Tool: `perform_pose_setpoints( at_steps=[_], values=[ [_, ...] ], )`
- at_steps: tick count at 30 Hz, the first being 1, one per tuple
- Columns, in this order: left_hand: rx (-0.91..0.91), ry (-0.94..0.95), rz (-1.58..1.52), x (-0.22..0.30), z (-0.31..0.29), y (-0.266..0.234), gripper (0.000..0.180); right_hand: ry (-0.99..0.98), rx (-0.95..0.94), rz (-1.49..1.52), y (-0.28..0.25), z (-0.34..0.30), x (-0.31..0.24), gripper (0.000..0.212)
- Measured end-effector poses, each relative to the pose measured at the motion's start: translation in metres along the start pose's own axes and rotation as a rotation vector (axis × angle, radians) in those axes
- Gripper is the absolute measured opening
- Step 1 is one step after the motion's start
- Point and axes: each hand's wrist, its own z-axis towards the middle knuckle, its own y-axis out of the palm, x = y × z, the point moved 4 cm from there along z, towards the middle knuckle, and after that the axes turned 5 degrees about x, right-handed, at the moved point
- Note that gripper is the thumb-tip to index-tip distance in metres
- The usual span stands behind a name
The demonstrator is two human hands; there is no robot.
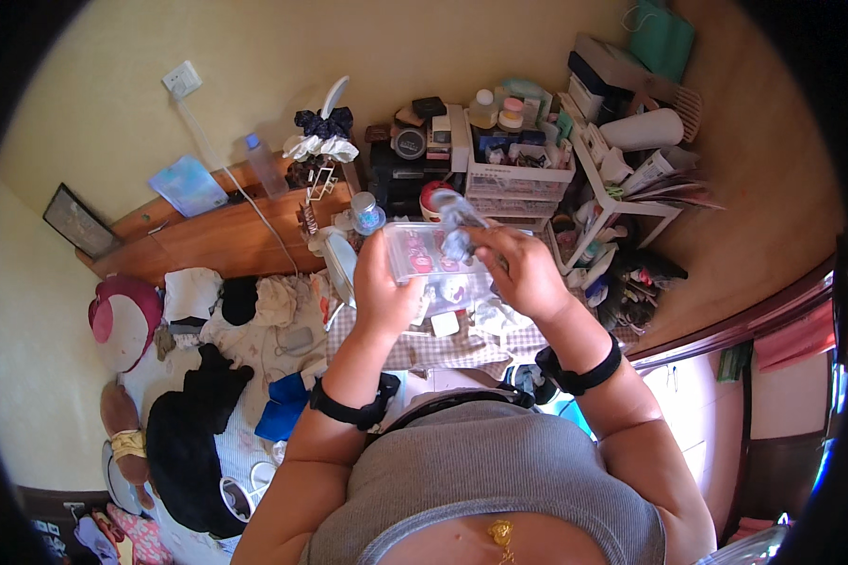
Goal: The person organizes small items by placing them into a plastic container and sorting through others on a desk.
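Your left hand (384,290) grips the clear box (399,261) along its left side, seemingly steadying it; your right hand's fingers (488,256) pinch a blurred grey item (458,243) above its right part. Beyond the box, stacked white drawers (516,181) presumably save space.

There are two bare hands, one left hand (382,285) and one right hand (528,275), and one clear plastic box (408,276). Small pink pieces (421,265) inside it are too blurred to count. There are two black arm straps (592,373), one grey top (490,457), one gold pendant (501,534), one wall socket (182,79), one dark-edged frame (82,222), one pale-blue booklet (187,186), one blue-capped clear bottle (267,168) and one teal bag (661,41). Clothes (190,294) and crowded small containers (483,111) overlap too much to count.
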Motion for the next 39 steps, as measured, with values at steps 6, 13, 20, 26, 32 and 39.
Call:
perform_pose_setpoints(
  at_steps=[6,13,20,26,32,39],
  values=[
    [-0.110,0.063,0.117,0.004,0.009,0.011,0.037,-0.006,0.191,0.060,0.010,0.003,-0.025,0.039],
    [-0.014,0.045,-0.105,0.011,0.006,0.013,0.035,-0.321,0.090,-0.009,0.007,0.014,-0.044,0.042],
    [-0.025,0.002,0.135,-0.002,0.007,-0.003,0.036,-0.024,0.105,-0.048,-0.013,0.005,-0.007,0.042],
    [-0.013,-0.063,-0.149,-0.010,0.006,-0.004,0.032,-0.279,0.118,-0.152,0.007,-0.002,-0.033,0.057],
    [0.010,-0.088,-0.105,-0.009,-0.002,-0.004,0.030,-0.094,0.098,-0.043,0.001,-0.015,-0.021,0.054],
    [-0.016,-0.037,-0.057,-0.002,0.007,-0.008,0.029,-0.236,0.133,-0.014,0.002,-0.021,-0.009,0.047]
  ],
)
